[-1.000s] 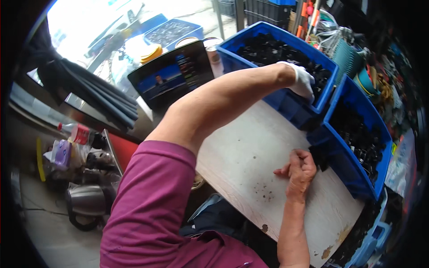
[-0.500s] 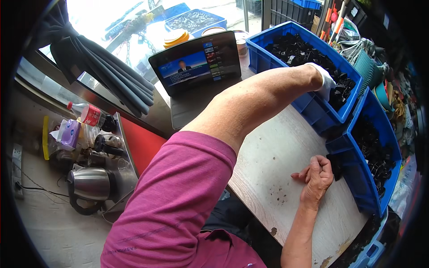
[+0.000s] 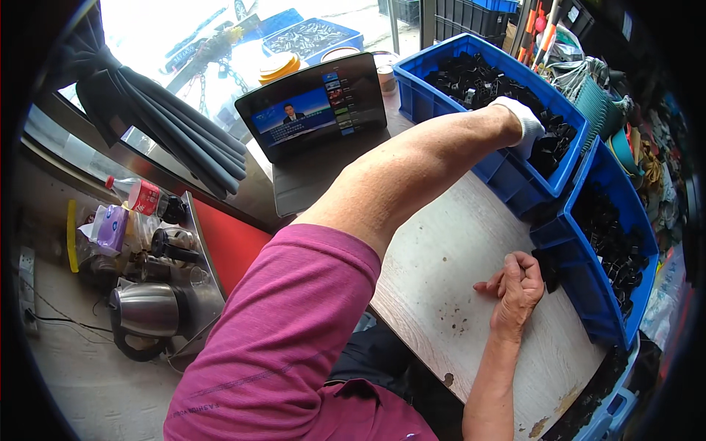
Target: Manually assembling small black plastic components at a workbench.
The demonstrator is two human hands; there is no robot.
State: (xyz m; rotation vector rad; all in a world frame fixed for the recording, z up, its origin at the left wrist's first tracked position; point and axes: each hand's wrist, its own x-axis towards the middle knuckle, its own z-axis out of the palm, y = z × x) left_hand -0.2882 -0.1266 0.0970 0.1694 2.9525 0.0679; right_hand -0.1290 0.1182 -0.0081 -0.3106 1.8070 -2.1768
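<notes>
The left arm stretches far forward and across, bare from the short magenta sleeve at the shoulder down to the wrist, elbow nearly straight. The left hand (image 3: 525, 126) wears a white glove and bends downward at the wrist (its fingers are out of sight, so its grip cannot be judged). The right forearm rises from the lower edge, bare, and ends in the right hand (image 3: 518, 284), ungloved, curled into a loose fist with knuckles up and thumb laid along the index finger.
</notes>
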